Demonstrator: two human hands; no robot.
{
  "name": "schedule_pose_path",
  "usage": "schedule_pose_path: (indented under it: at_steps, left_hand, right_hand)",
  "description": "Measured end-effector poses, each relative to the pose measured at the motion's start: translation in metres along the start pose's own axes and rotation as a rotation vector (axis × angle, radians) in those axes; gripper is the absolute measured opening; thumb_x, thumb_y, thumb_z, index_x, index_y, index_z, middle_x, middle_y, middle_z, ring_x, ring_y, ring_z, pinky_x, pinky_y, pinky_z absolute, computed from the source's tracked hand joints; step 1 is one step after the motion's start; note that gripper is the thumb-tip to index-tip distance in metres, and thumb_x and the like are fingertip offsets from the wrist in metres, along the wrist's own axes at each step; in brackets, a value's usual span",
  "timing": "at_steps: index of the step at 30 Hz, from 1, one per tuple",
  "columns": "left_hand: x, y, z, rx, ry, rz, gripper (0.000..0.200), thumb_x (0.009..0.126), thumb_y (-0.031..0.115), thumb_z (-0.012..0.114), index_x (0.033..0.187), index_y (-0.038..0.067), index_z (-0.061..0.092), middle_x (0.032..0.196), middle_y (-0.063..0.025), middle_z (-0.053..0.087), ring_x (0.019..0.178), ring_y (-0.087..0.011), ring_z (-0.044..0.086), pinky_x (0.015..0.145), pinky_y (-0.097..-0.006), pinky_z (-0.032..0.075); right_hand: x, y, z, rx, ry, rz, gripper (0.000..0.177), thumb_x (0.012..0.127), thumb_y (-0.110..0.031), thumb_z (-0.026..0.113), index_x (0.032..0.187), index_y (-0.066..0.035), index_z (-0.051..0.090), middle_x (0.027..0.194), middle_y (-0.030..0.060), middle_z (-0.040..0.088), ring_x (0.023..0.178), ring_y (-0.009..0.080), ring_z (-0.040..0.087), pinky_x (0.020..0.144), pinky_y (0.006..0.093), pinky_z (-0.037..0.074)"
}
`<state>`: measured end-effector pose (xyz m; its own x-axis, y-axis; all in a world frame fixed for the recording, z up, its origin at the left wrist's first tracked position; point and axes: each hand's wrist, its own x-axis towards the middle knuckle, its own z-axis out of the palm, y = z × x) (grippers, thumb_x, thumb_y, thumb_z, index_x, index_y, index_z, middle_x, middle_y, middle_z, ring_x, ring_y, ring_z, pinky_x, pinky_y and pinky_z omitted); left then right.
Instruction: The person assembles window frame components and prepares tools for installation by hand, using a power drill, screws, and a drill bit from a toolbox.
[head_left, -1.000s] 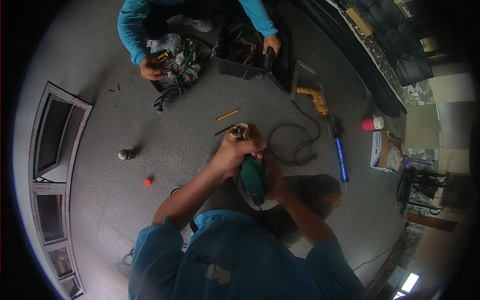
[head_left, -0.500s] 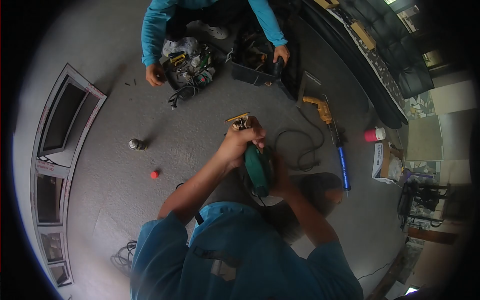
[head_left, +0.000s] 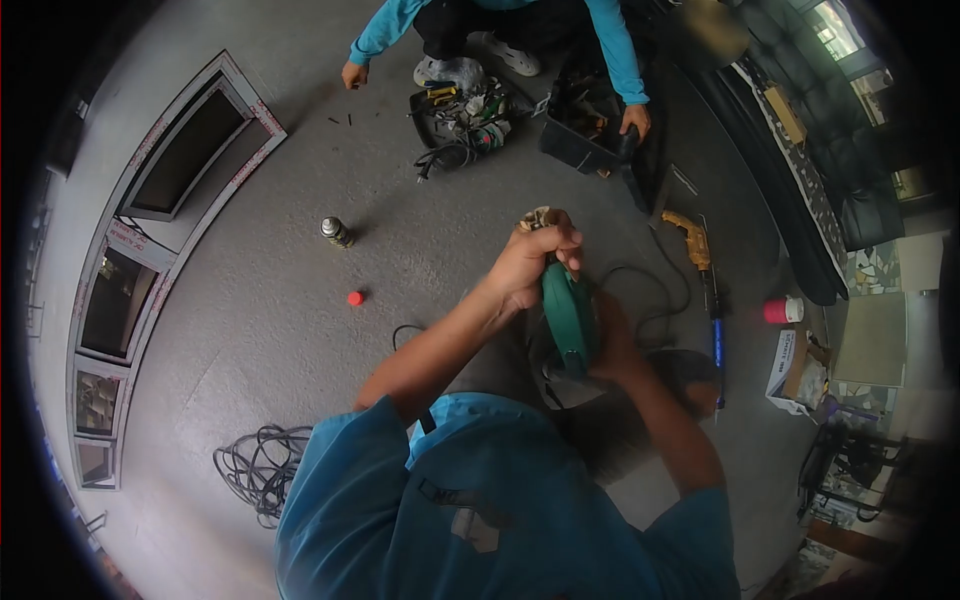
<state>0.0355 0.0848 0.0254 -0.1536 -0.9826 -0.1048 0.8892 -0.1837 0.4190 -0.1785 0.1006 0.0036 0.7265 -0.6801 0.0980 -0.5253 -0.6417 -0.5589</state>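
Observation:
A green power tool (head_left: pixel 569 322) with a rounded body is held in front of my chest. My left hand (head_left: pixel 538 255) is closed around its front end, where a pale metallic part (head_left: pixel 537 217) shows past the fingers. I cannot make out exactly what kind of tool it is. My right hand (head_left: pixel 612 345) grips the body from the right side, its fingers mostly hidden behind the tool. A dark cord hangs below the tool.
A co-worker crouches ahead, one hand (head_left: pixel 636 121) at a black toolbox (head_left: pixel 577 150), beside a tray of tools (head_left: pixel 432 131). A spray can (head_left: pixel 337 233), red cap (head_left: pixel 355 298), yellow drill (head_left: pixel 688 236), blue tube (head_left: pixel 718 345), coiled cable (head_left: pixel 262 462) and window frame (head_left: pixel 165 262) lie around.
My view has shifted, so the surroundings sit differently in it. The thin yellow piece at the tool's front no longer shows. The co-worker's hand has moved away from the tray, toward the left.

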Motion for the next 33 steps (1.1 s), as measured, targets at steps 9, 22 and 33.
schedule_pose_path:
  at_steps: [9, 22, 33]
  left_hand:
    - [-0.031, 0.039, -0.011, -0.034, 0.144, 0.215, 0.024, 0.079, 0.007, 0.061, 0.064, 0.012, 0.043, 0.059, 0.0011, 0.045, 0.059, -0.0138, 0.055, 0.055, -0.0276, 0.046]
    - [-0.069, 0.063, -0.079, -0.464, 0.231, 0.391, 0.024, 0.082, 0.010, 0.059, 0.062, 0.013, 0.045, 0.058, 0.0028, 0.045, 0.056, -0.0124, 0.050, 0.057, -0.0272, 0.044]
    - [-0.036, 0.040, -0.112, -0.391, 0.231, 0.307, 0.025, 0.081, 0.010, 0.058, 0.061, 0.013, 0.044, 0.056, 0.0026, 0.044, 0.056, -0.0126, 0.048, 0.058, -0.0282, 0.042]
  right_hand:
    - [0.054, -0.004, 0.004, 0.182, -0.131, -0.234, 0.059, 0.062, -0.016, 0.075, 0.113, 0.000, 0.051, 0.108, 0.0209, 0.055, 0.101, 0.0386, 0.055, 0.086, 0.0433, 0.044]
    - [0.123, -0.047, 0.003, 0.176, -0.586, -0.344, 0.080, 0.058, -0.035, 0.084, 0.118, 0.002, 0.045, 0.109, 0.0195, 0.054, 0.101, 0.0368, 0.056, 0.087, 0.0432, 0.045]
    - [0.131, -0.005, 0.022, 0.400, -0.837, -0.143, 0.108, 0.055, -0.033, 0.089, 0.136, 0.002, 0.027, 0.128, 0.0226, 0.043, 0.122, 0.0360, 0.046, 0.102, 0.0434, 0.039]
